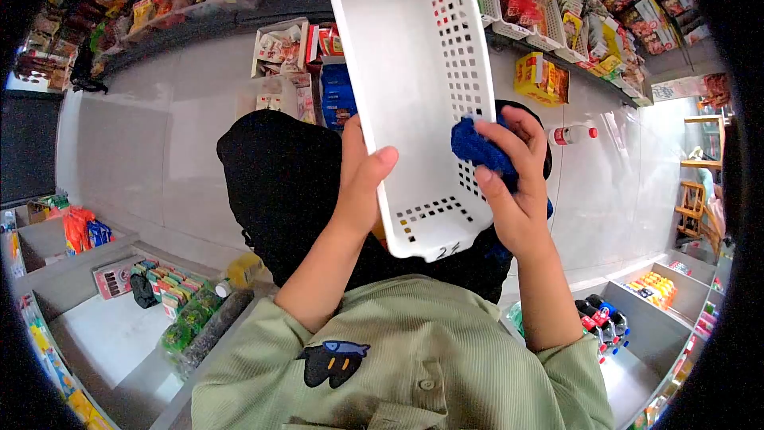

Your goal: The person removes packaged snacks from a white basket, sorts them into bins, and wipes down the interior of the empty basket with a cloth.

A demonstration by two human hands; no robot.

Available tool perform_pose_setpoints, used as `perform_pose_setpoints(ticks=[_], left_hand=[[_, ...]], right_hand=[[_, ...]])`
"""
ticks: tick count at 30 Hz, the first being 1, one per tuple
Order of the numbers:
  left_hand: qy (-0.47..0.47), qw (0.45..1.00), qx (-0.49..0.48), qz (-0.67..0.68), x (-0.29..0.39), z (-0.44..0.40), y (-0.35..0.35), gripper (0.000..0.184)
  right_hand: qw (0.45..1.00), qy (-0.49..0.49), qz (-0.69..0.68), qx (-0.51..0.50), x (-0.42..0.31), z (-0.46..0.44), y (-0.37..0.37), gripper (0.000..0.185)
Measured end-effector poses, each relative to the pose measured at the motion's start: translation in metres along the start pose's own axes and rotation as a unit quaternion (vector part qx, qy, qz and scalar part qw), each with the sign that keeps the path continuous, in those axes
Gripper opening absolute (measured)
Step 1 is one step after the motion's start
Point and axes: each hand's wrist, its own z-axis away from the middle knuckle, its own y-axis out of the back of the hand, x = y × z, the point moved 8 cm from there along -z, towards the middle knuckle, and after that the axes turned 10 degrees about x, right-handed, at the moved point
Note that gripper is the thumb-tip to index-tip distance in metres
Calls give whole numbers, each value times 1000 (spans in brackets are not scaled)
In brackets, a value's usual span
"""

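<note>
A long white plastic basket (pixel 402 72) with square holes in its sides is tilted up in front of me, with a handwritten mark on its near end. Nothing lies inside it. My left hand (pixel 362 179) grips the basket's left rim, thumb over the edge. In my right hand (pixel 517 175) is a bunched blue cloth (pixel 481 147), pinched between thumb and fingers at the basket's right wall. The cloth touches or nearly touches that wall; the exact contact is hard to make out.
Boxes of packets (pixel 282 48) and a blue package (pixel 338 95) stand on the floor ahead. To the right are a yellow carton (pixel 541 80) and a lying bottle (pixel 574 135). Shelves of snacks line the back. Bins hold bottles (pixel 602 322) at lower right and goods at lower left.
</note>
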Motion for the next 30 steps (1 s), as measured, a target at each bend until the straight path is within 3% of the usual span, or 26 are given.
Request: perform_pose_setpoints(ticks=[2, 7, 8, 10, 12, 14, 15, 18, 19, 21, 24, 28, 30], left_hand=[[2, 999, -26, 19, 2, 3, -6, 87], [-14, 998, -57, 4, 5, 7, -14, 90], [-15, 998, -60, 5, 6, 9, -15, 90], [-44, 999, -31, -6, 14, 10, -13, 88], [-72, 996, -15, -55, 21, 11, -9, 86], [-100, 989, 3, -105, 29, 12, -7, 85], [-107, 986, 16, -129, 31, 12, -6, 83], [-109, 976, 31, -186, 30, 14, -5, 82], [-107, 969, 31, -218, 28, 13, -7, 82], [-136, 949, 15, -284, 25, 16, -10, 81], [-192, 907, -9, -374, 24, 26, -18, 84], [-200, 914, -15, -352, 23, 23, -15, 90], [-233, 882, -22, -409, 24, 26, -12, 88]], right_hand=[[998, -30, -32, 38, 4, -4, 6, 48], [995, -57, -30, 70, 21, 0, 15, 81], [995, -56, -28, 72, 15, 1, 17, 81], [972, -222, -61, 53, 28, 9, 14, 80], [975, -208, -16, 71, 30, 9, 20, 70], [976, -140, 123, 114, 25, 2, 37, 57], [965, -220, 38, 135, 25, 1, 43, 47], [973, -5, 79, 215, -10, -31, 59, 35], [972, -6, 82, 219, -13, -43, 60, 35], [952, 153, 176, 196, -51, -63, 47, 30], [907, 171, 369, 110, -58, -79, 6, 22], [883, 142, 448, 20, -21, -82, -24, 18], [878, 148, 452, -58, -15, -65, -40, 15]])
